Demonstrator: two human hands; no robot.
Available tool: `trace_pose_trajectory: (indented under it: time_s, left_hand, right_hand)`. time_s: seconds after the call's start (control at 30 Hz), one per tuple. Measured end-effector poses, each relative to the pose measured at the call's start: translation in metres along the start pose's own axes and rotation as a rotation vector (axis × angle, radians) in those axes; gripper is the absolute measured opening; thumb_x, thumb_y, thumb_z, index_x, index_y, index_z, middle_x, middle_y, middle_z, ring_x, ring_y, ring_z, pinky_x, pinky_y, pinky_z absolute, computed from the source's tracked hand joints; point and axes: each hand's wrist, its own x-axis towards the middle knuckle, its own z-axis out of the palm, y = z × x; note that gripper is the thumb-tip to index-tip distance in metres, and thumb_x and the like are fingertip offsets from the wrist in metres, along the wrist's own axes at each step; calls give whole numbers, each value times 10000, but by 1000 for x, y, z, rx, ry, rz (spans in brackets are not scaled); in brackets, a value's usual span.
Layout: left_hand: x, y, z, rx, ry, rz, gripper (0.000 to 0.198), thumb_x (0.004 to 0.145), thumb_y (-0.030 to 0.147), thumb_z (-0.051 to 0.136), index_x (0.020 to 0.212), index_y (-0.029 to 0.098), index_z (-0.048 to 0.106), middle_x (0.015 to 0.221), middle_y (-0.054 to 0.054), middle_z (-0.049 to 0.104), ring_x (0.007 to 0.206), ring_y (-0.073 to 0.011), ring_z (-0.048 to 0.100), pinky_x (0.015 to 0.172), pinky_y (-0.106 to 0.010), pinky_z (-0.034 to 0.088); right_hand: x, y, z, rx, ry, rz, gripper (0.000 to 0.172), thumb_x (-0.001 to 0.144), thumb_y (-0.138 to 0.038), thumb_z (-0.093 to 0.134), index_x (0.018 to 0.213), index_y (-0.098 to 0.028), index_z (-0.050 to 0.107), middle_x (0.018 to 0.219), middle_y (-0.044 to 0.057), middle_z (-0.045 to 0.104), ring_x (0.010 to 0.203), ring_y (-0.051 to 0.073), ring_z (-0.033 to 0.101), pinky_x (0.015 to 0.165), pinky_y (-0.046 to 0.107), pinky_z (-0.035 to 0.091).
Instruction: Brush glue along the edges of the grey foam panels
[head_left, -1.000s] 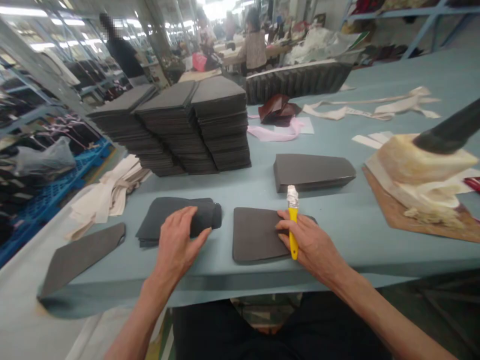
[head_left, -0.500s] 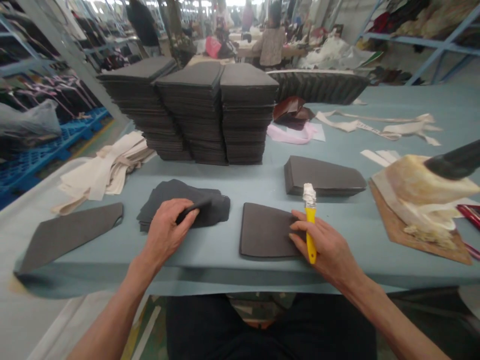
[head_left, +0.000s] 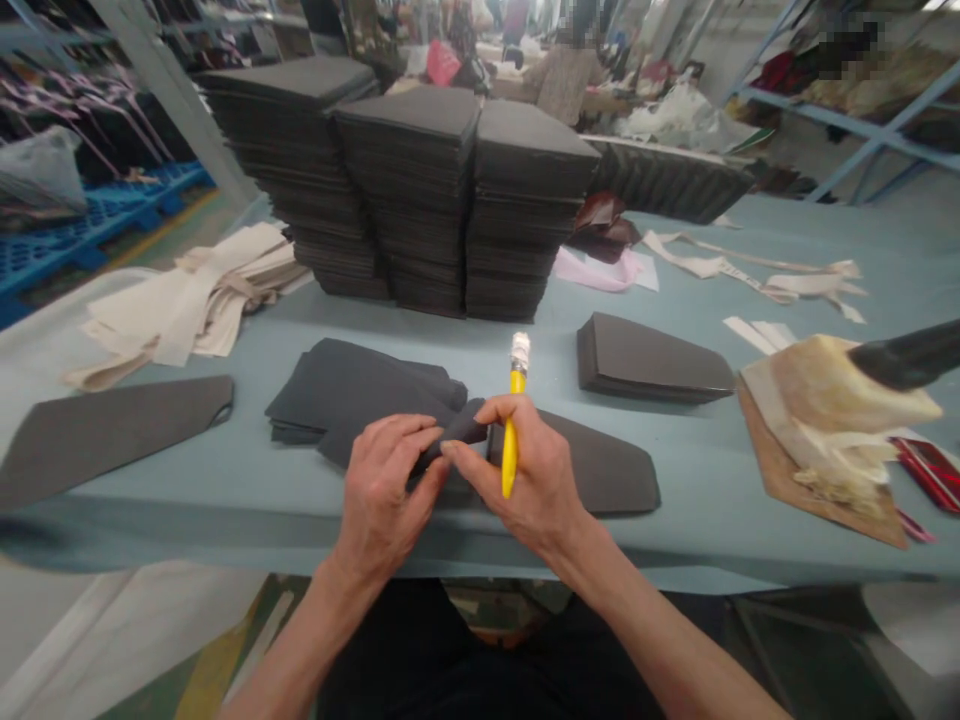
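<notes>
Both my hands meet over the near middle of the table. Pinched in my left hand [head_left: 390,485] is the edge of a thin dark grey fabric piece [head_left: 466,424], folded up at the fingers. My right hand [head_left: 531,475] grips the same piece between thumb and fingertips. A small paint brush [head_left: 511,440], yellow-handled with white-coated bristles, is also tucked in that hand, bristles up. Left of the hands lies a loose pile of similar fabric pieces [head_left: 330,385]. A flat, stiffer dark panel [head_left: 611,465] rests under and beside my right hand, its left part hidden.
Tall stacks of dark panels [head_left: 409,200] stand at the back; a shorter stack [head_left: 652,360] sits right. A single panel [head_left: 112,425] and cream cloth strips [head_left: 195,290] lie left. Far right are a crusted pale container [head_left: 832,385] on a brown board and a red phone-like object [head_left: 930,470].
My right hand has left the flat panel's right side and moved left with the brush. It now pinches the fabric piece, which my left hand has brought rightward from the pile.
</notes>
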Motion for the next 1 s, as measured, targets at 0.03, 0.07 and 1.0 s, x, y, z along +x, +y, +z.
trace_pose_trajectory:
  time_s: [0.03, 0.07, 1.0]
  left_hand:
    - [-2, 3, 3, -5, 2, -1, 139, 1050, 257, 633, 1167, 228, 702, 1190, -73, 788, 1139, -234, 717, 1025, -401, 556]
    - [-4, 6, 4, -10, 1, -6, 139, 1051, 259, 634, 1173, 230, 695, 1192, -70, 786, 1137, -229, 717, 1025, -396, 557]
    - [-17, -33, -21, 416, -243, -630, 299, 982, 509, 626, 977, 245, 765, 999, -109, 782, 959, -342, 695, 828, -437, 479]
  right_hand:
    - [2, -3, 5, 10, 8, 6, 178, 984, -331, 713, 1031, -244, 564, 867, 5, 752, 755, 182, 759, 699, 283, 575]
    - [3, -6, 10, 23, 18, 6, 133, 990, -276, 685, 1006, -245, 556, 843, -6, 735, 730, 167, 740, 688, 268, 560]
    - [-30, 5, -13, -129, 41, -77, 176, 967, -79, 592, 966, -248, 543, 818, -21, 721, 676, 116, 707, 634, 213, 514]
